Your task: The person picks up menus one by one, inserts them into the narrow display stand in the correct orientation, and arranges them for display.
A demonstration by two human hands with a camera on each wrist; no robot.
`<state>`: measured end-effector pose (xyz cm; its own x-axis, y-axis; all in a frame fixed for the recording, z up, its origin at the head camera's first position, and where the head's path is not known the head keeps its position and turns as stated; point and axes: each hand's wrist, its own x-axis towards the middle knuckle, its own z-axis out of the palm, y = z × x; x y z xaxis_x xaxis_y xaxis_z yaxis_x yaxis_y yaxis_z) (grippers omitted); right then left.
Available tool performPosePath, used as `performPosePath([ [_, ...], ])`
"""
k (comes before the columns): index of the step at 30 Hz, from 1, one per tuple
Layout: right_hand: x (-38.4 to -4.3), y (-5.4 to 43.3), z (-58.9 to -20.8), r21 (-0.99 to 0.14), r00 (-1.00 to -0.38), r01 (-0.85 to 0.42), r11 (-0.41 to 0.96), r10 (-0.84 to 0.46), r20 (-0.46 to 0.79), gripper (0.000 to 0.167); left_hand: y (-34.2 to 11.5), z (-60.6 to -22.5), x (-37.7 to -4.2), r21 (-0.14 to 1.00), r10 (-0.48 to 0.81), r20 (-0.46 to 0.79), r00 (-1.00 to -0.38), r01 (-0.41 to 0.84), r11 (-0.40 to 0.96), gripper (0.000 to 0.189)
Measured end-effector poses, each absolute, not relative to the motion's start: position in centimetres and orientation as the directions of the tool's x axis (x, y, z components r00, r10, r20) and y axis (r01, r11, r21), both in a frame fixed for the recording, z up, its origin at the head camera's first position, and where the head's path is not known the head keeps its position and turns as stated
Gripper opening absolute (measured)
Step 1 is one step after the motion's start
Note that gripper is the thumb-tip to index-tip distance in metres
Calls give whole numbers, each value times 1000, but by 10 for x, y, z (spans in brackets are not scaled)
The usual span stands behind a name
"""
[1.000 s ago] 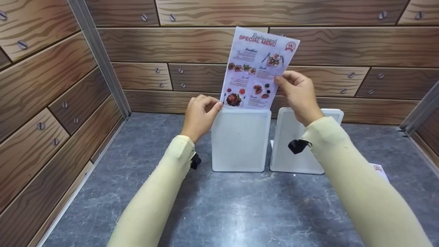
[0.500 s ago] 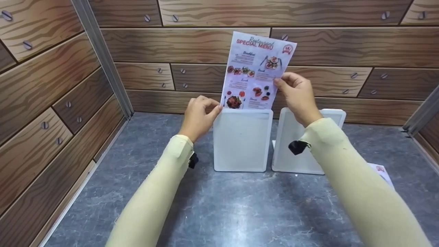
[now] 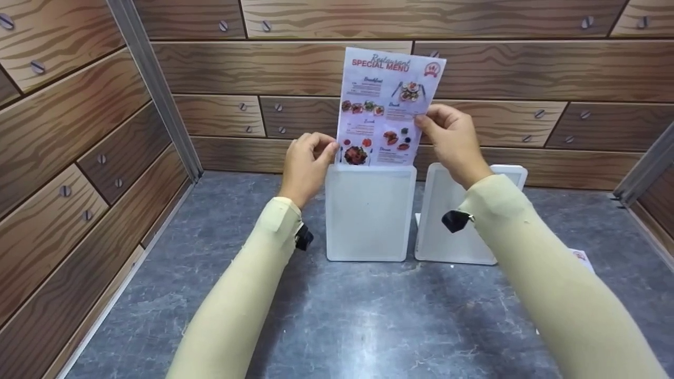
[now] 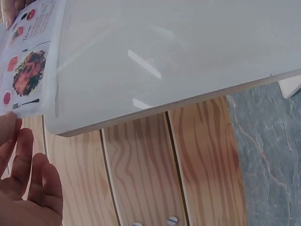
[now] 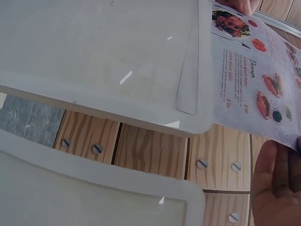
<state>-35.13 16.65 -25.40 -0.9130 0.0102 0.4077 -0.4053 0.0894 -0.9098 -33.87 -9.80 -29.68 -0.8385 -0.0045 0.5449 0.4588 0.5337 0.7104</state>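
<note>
Straightening slightly, the menu (image 3: 383,108) stays in both hands (image 3: 304,169) (image 3: 454,141).

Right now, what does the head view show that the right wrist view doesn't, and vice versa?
Only the head view shows the pale sleeves, the SPECIAL MENU title atop the printed menu, and another sheet, partly hidden, toward the right.

Only the right wrist view shows readable "Lorem ipsum dolor" lines under Dinner; in the head view they are too small to read.

Both show the left hand and right hand holding the menu, the white stand below it, the second white stand, the gray table and the plank wall.
</note>
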Motion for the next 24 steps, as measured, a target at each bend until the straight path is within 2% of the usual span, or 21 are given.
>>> performPosePath([
  [15,-349,162,-266,-894,-913,-407,186,-47,406,19,-105,-308,-332,674,61,506,-860,439,594,18],
  [24,-344,161,-264,-914,-926,-377,153,-87,368,29,-98,-297,-333,764,-11,550,-835,498,410,15],
])
